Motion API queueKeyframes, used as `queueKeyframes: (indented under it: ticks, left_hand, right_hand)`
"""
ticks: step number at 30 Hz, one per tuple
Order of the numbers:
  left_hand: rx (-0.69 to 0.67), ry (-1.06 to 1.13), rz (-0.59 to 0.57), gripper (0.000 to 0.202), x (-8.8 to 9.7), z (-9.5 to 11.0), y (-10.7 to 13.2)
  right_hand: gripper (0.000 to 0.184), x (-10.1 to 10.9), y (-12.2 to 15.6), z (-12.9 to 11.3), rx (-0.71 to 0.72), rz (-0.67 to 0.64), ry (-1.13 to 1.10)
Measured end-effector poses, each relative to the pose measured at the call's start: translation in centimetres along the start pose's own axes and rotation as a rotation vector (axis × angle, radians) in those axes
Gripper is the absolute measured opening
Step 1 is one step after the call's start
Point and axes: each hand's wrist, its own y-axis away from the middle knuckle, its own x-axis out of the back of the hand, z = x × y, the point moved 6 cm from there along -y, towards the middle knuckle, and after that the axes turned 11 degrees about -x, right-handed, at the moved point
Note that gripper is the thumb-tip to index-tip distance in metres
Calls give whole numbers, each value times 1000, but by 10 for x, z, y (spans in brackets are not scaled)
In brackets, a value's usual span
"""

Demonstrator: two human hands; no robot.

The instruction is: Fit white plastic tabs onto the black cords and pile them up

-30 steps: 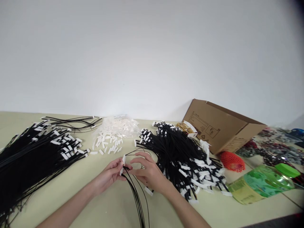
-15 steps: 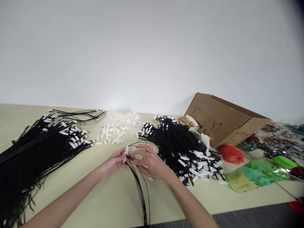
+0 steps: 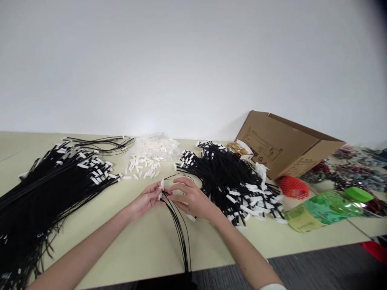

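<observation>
Near the table's middle, my left hand [image 3: 148,198] pinches a white connector [image 3: 162,185] between thumb and fingers. Thin black wires [image 3: 178,227] run out of that connector and hang down toward the front table edge. My right hand [image 3: 190,197] is beside it, thumb and index fingertips closed at the wires close to the connector, other fingers curled loosely. One wire loops up behind the right hand. Beyond the hands lie loose white connectors [image 3: 142,167] in front of a clear plastic bag [image 3: 154,147] with more of them inside.
A large heap of black wires with white ends [image 3: 60,181] covers the left side. Another wire heap [image 3: 229,173] lies right of my hands. Farther right are a tilted cardboard box [image 3: 281,141], a red foam net [image 3: 294,187], a green bottle [image 3: 326,209] and shiny tinsel [image 3: 356,177].
The view has tipped down slightly, so the table sits higher and more floor shows in front. Both hands keep nearly the same hold at the connector and wires.
</observation>
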Motion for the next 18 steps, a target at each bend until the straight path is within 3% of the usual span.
queueKeyframes:
  ticks: [6, 13, 18]
  left_hand:
    - [-6, 41, 26, 18, 2, -1, -2]
    - [4, 31, 23, 18, 3, -2, -2]
    - [2, 38, 30, 17, 3, -3, -2]
  right_hand:
    - [23, -3, 1, 2, -5, 20, 31]
    - [28, -1, 2, 9, -52, 137, 52]
    - [22, -1, 2, 7, -23, 129, 26]
